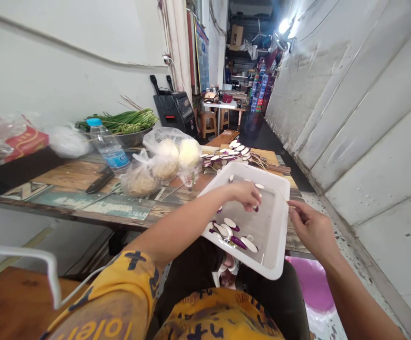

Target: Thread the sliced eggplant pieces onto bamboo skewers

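A white plastic tub (286, 226) rests at the table's front edge, tilted toward my lap, with what looks like clear water in it. Several white eggplant slices with purple skin lie inside, mostly in the near left corner, one of them a pale oval slice (249, 244). My left hand (246, 194) reaches over the tub, its fingers closed on a small eggplant slice (256, 208) that is mostly hidden. Just outside the tub's right rim, my right hand (312, 229) pinches a thin skewer, only faintly visible. Beyond the tub, skewered eggplant slices (239, 148) are piled on a wooden board.
Left of the tub are plastic bags of pale food (166, 156), a water bottle (111, 148), a dark knife handle (100, 182) and a bowl of green stalks (131, 122). A black speaker-like box (177, 111) stands behind. A pink basin (312, 283) sits on the floor.
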Demonstrator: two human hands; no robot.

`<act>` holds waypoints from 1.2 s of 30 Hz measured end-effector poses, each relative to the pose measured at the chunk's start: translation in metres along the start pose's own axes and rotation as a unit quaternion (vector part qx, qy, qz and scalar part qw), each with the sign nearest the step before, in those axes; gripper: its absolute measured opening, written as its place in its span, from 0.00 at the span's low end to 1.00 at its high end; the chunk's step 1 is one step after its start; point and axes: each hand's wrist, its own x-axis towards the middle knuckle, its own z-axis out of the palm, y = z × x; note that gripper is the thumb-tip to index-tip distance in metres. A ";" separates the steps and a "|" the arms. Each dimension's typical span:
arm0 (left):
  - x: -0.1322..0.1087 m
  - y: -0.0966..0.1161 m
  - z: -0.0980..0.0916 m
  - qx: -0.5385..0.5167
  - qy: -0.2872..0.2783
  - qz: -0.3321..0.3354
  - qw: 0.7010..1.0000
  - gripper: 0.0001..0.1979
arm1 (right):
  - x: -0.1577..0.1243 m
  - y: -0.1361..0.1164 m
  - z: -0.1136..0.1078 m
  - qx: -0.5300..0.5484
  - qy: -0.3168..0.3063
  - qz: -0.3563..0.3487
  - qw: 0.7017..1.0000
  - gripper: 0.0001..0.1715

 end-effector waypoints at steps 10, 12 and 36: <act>0.011 -0.008 -0.003 -0.033 -0.046 -0.001 0.998 0.09 | -0.016 -0.009 0.000 0.139 -0.008 0.098 0.985 0.18; 0.008 0.000 -0.012 -0.160 0.007 0.035 0.987 0.10 | -0.016 -0.008 0.003 0.116 0.002 0.089 0.989 0.17; -0.006 0.026 -0.014 -0.407 0.189 0.031 0.893 0.09 | -0.019 -0.041 0.003 0.132 -0.023 0.059 0.989 0.21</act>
